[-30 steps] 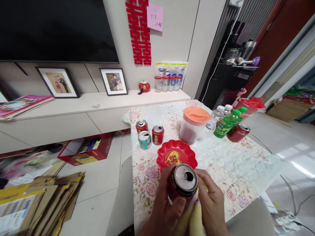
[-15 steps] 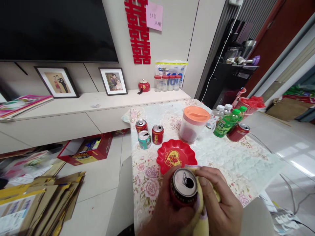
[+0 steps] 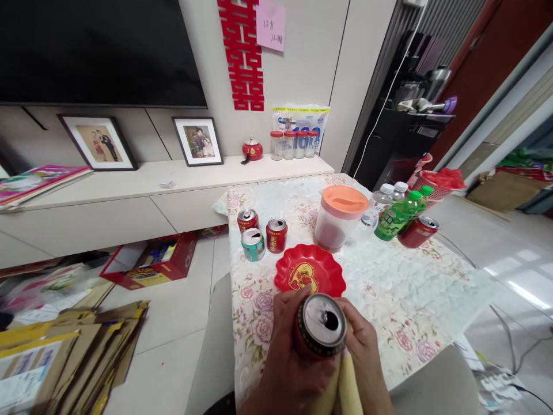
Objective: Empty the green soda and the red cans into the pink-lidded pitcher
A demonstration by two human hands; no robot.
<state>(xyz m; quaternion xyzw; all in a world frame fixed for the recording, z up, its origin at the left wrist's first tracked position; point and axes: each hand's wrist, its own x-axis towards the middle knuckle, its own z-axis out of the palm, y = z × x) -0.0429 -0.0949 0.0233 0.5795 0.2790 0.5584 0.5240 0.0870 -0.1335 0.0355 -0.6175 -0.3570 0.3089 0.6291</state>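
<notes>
An opened red drink can [image 3: 322, 323] stands upright in my left hand [image 3: 287, 357], whose fingers wrap round its side. My right hand [image 3: 363, 346] is closed on a yellow cloth [image 3: 345, 386] and presses it against the can's right side; part of the cloth hangs below. Just beyond the can lies a red scalloped plate [image 3: 332, 271] with a gold print. Left of the plate stand two red cans [image 3: 276, 236] and a teal can [image 3: 253, 245], all with opened tops.
A clear tub with an orange lid [image 3: 344, 200] stands behind the plate. To its right are green bottles [image 3: 395, 219], clear bottles with white caps [image 3: 382, 199] and another red can [image 3: 418, 232]. Flattened cardboard [image 3: 99, 357] lies on the floor at left.
My right hand has moved left and closer round the can, drawing the cloth in with it. The can stays in my left hand in nearly the same place.
</notes>
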